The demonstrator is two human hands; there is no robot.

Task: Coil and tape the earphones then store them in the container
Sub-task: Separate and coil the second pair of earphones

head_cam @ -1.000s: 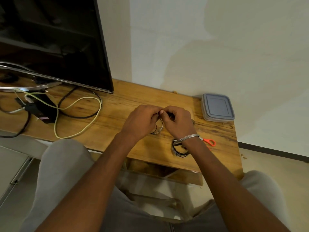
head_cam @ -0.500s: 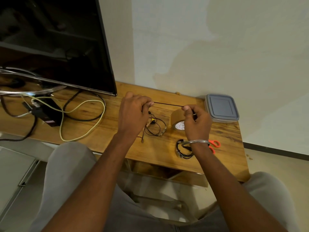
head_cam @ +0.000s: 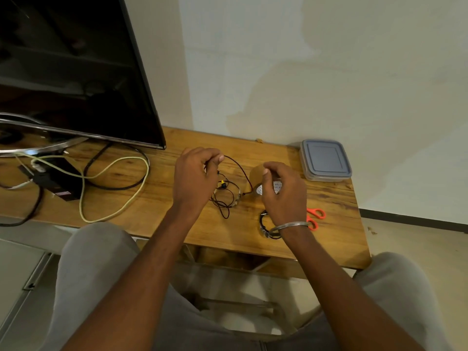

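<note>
On the wooden worktop (head_cam: 329, 239), seen from the head camera, the loose earphones (head_cam: 222, 183) lie in a dark tangle just beside the left hand (head_cam: 195, 178), whose fingers (head_cam: 215, 160) pinch one strand that arcs across toward the right hand (head_cam: 283, 193). That hand hovers with curled fingers over a tape roll (head_cam: 260, 190), and whether it grasps the strand I cannot tell. The lidded grey container (head_cam: 325, 160) sits well apart at the far right corner, with orange scissors (head_cam: 315, 217) and a second coiled black cable (head_cam: 264, 225) near the right wrist.
</note>
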